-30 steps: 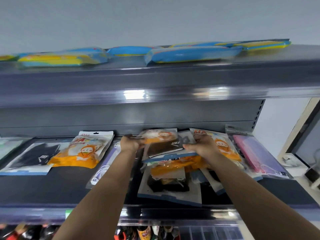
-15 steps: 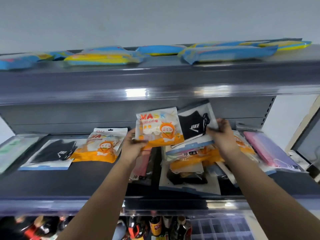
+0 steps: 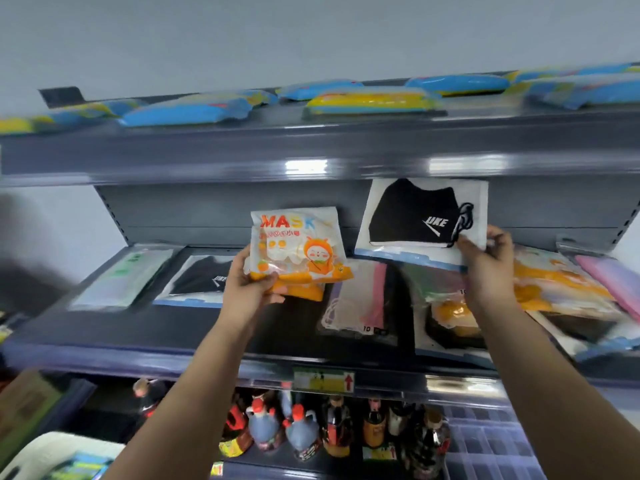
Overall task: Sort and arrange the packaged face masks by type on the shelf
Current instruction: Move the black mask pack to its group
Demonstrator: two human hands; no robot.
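My left hand (image 3: 250, 285) grips an orange and white cartoon mask pack (image 3: 298, 247) by its lower left corner, held upright above the middle shelf (image 3: 104, 344). My right hand (image 3: 486, 268) pinches a black mask pack (image 3: 420, 220) by its lower right corner, lifted in front of the shelf's back wall. On the shelf lie a pale green pack (image 3: 124, 278), another black mask pack (image 3: 201, 280), a pink and white pack (image 3: 360, 303) and a mixed heap (image 3: 550, 289) of orange, pink and black packs at the right.
Blue and yellow packets (image 3: 370, 100) lie along the top shelf (image 3: 311, 140). Below the middle shelf stand several bottles (image 3: 301, 431). A price tag (image 3: 323, 381) sits on the shelf's front rail. A white basket (image 3: 52, 455) is at the bottom left.
Both hands rose from the heap, each lifting a pack. The two packs have moved apart, the orange one to the left, the black one up and right. The view shifted leftward.
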